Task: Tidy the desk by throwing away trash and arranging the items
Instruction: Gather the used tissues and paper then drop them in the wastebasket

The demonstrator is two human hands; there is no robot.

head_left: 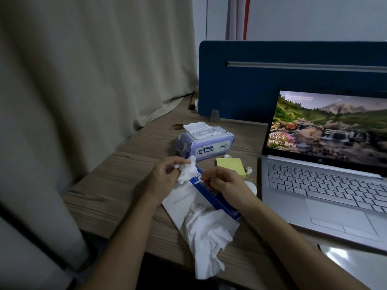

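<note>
A beige curtain (88, 70) hangs well to the far left of both hands, and a blue divider panel (272, 80) stands upright beyond them at the back of the wooden desk (117, 185). To the right of the right hand sits an open silver laptop (326, 185), its screen lit with a mountain scene and a clock. Under both hands lies a white booklet with a blue band (211, 195), partly covered on its near end by a large crumpled tissue (207, 237) that drapes over the desk's front edge, below and between the forearms. Just beyond the left hand rests a pack of wet wipes (205, 142), its white flip lid standing open. Just beyond the right hand lies a yellow pad of sticky notes (231, 165), with a small white earbud (249, 170) touching its right side and another small white piece at its far edge, too small to identify. A round white object (252, 188) peeks out from behind the right wrist; what it is cannot be told.

The left hand (165, 174) is closed around a small crumpled tissue (187, 169), fingers curled over its top while the wad sticks out toward the right hand. The right hand (226, 183) has its thumb and fingers pinched together over the booklet's blue band; they seem to hold something thin, but it is too blurred to tell what.
</note>
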